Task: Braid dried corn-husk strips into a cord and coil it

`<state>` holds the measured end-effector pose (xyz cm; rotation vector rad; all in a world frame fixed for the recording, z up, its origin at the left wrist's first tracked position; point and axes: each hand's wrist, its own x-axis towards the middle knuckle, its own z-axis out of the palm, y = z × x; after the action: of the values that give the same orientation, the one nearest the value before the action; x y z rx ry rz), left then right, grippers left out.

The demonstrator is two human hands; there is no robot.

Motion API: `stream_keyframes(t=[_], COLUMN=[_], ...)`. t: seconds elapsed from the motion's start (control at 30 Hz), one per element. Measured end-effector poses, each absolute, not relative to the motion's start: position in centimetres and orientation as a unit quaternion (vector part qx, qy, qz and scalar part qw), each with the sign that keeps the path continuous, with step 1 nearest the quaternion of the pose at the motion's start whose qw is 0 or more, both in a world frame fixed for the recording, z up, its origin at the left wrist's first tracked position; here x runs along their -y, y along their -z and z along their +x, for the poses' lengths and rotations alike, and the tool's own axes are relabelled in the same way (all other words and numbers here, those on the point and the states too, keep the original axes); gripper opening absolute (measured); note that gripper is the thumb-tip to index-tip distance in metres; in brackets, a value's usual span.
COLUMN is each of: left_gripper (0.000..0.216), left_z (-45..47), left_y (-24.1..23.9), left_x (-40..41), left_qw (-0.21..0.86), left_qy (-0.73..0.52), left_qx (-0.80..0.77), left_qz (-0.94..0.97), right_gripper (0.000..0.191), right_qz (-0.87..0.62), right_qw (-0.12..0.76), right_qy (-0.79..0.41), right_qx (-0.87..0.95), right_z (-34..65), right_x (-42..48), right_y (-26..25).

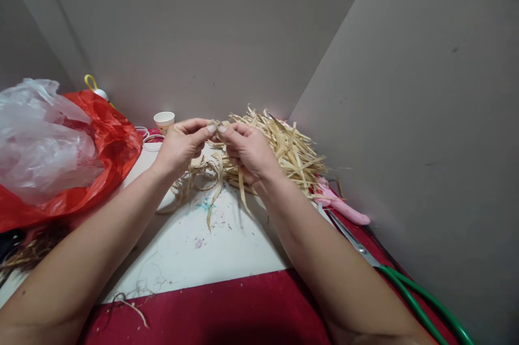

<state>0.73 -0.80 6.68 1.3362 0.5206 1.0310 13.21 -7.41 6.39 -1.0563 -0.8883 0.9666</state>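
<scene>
My left hand (182, 145) and my right hand (248, 150) meet above a white board (211, 253), fingertips pinched together on pale dried straw strips (217, 127). Loose ends of the strips (214, 188) hang down from both hands toward the board. Behind my right hand lies a heap of the same dried strips (292, 150). Both hands are closed on the strips.
A red plastic bag (109, 156) with a clear bag (36, 139) on it fills the left. A paper cup (164, 120) and white rings (152, 142) stand at the back. Green-handled scissors (389, 272) and a pink tool (344, 207) lie right, by the grey wall. Red cloth (227, 312) covers the front.
</scene>
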Motion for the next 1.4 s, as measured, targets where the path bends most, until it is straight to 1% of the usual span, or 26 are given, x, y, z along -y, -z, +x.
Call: stream_keyframes(t=[0.1,0.2,0.23,0.3,0.4,0.43,0.5,0.67,0.87,1.03,1.17,1.4], left_gripper=[0.025,0.023,0.023,0.021,0.02,0.02,0.022,0.025,0.03,0.034,0.032,0.028], left_z=[0.6,0.6,0.6,0.6,0.7,0.6,0.6,0.5,0.8,1.1,1.1,1.2], left_y=[-6.7,-6.9,-6.9,-7.0,-7.0,-7.0,-7.0,-7.2,-7.0,-6.3,-6.2,-6.1], left_x=[0.7,0.8,0.8,0.9,0.9,1.0,0.9,0.9,1.0,1.1,1.1,1.1], left_qw=[0.629,0.648,0.654,0.662,0.674,0.679,0.685,0.678,0.639,0.614,0.589,0.553], left_qy=[-0.452,-0.441,-0.441,-0.441,-0.435,-0.432,-0.425,-0.429,-0.453,-0.448,-0.453,-0.468], left_qx=[-0.23,-0.234,-0.237,-0.242,-0.241,-0.237,-0.227,-0.221,-0.202,-0.172,-0.165,-0.173], left_qz=[0.59,0.575,0.567,0.556,0.546,0.545,0.545,0.555,0.588,0.627,0.648,0.667], right_gripper=[0.039,0.041,0.042,0.04,0.023,0.019,0.016,0.018,0.026,0.036,0.045,0.029], right_qz=[-0.457,-0.446,-0.448,-0.462,-0.477,-0.478,-0.48,-0.485,-0.454,-0.439,-0.446,-0.447], right_qw=[0.635,0.651,0.664,0.689,0.698,0.696,0.695,0.688,0.688,0.679,0.675,0.681], right_qy=[-0.488,-0.469,-0.439,-0.34,-0.174,-0.14,-0.109,-0.107,-0.167,-0.194,-0.203,-0.125], right_qx=[0.386,0.397,0.407,0.442,0.506,0.517,0.525,0.529,0.541,0.556,0.551,0.566], right_z=[13.5,13.4,13.3,12.9,12.4,12.4,12.4,12.7,12.7,12.9,12.9,12.9], right_x=[7.6,7.4,7.3,7.1,7.0,7.0,7.0,7.1,7.0,6.8,6.8,7.1], right_y=[-6.7,-6.4,-6.2,-5.8,-5.4,-5.3,-5.2,-5.2,-5.4,-5.1,-5.0,-5.3])
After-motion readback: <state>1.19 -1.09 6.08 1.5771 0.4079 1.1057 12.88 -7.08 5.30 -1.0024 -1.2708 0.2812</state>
